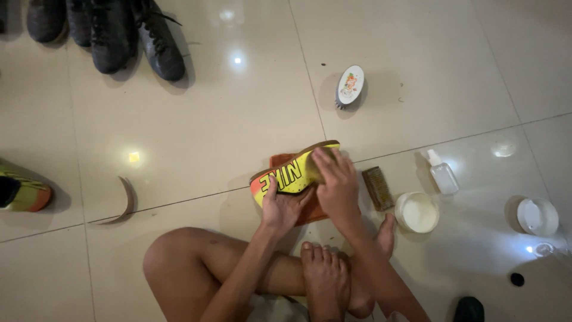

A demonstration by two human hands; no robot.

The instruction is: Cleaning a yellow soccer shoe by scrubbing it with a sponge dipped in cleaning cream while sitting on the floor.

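I sit cross-legged on a tiled floor. My left hand [280, 206] grips a yellow and orange sports shoe [290, 175] from below, holding it on its side above an orange cloth [280, 161]. My right hand [336, 182] presses on the shoe's far end, fingers curled over something small and brownish that I cannot make out. A brown brush [378, 188] lies just right of my right hand.
An open round tub of white cream [417, 213] sits beside the brush, a small clear bottle [443, 173] beyond it, and a white lid [537, 216] far right. An oval brush [350, 85] lies ahead. Black shoes [128, 36] stand top left, another yellow shoe [21, 191] at left, an insole [125, 200] nearby.
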